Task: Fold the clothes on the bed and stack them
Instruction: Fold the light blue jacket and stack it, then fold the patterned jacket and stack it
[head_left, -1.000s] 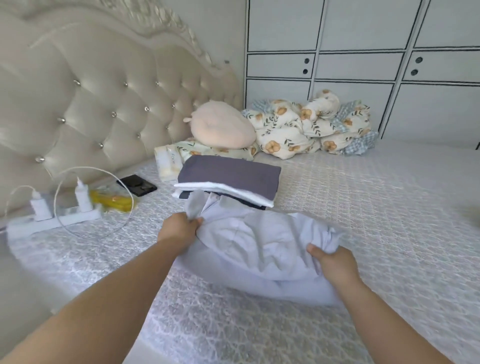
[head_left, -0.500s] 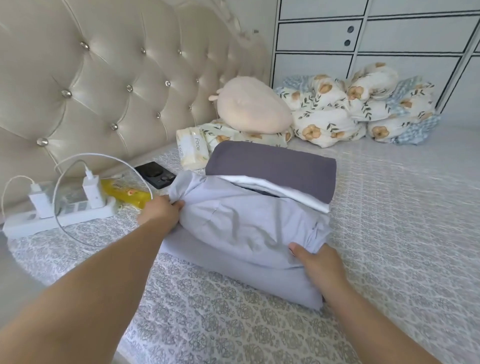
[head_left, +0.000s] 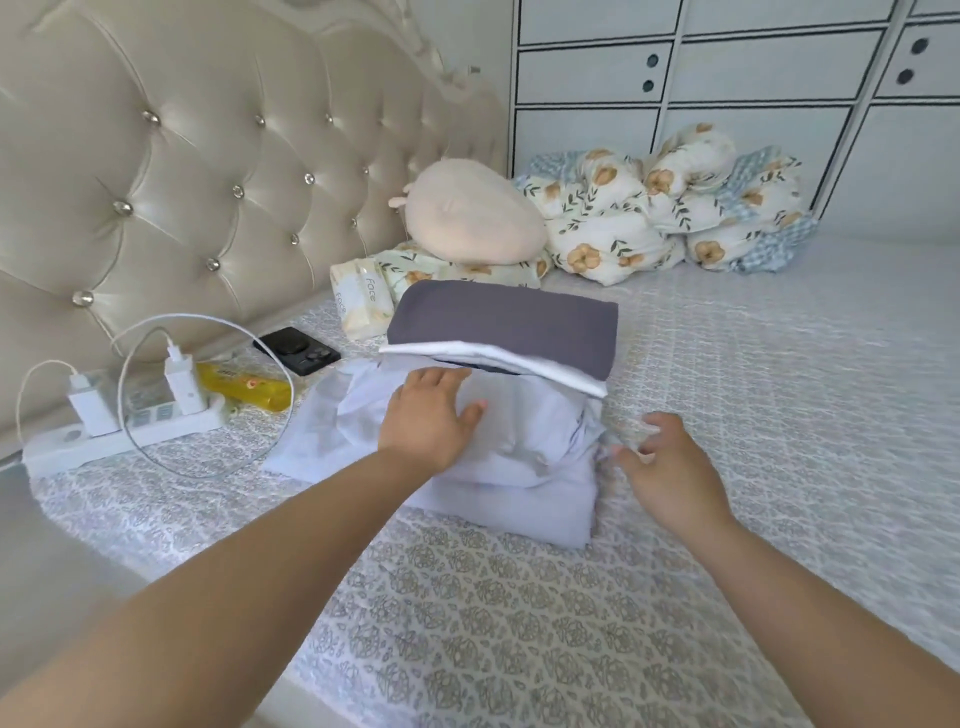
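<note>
A pale lavender garment (head_left: 524, 467), roughly folded, lies on the patterned bed cover (head_left: 519, 623), leaning against the front of a stack. That stack has a folded grey garment (head_left: 509, 325) on top, with a white one (head_left: 519, 361) and a dark layer beneath. My left hand (head_left: 431, 415) rests flat on top of the lavender garment, fingers spread, near the stack's front edge. My right hand (head_left: 670, 467) hovers just right of the garment, fingers apart, holding nothing. A loose flap of the lavender cloth (head_left: 317, 436) spreads out to the left.
A white power strip (head_left: 119, 431) with chargers and looped cable, a yellow tube (head_left: 244, 389), a black phone (head_left: 296, 351) and a tissue pack (head_left: 361, 299) lie by the tufted headboard (head_left: 208, 156). A round beige cushion (head_left: 472, 221) and floral bedding (head_left: 665, 208) sit behind.
Both hands have let go of the lavender garment after carrying it to the stack. My left hand now lies flat on it; my right hand has pulled away to the right.
</note>
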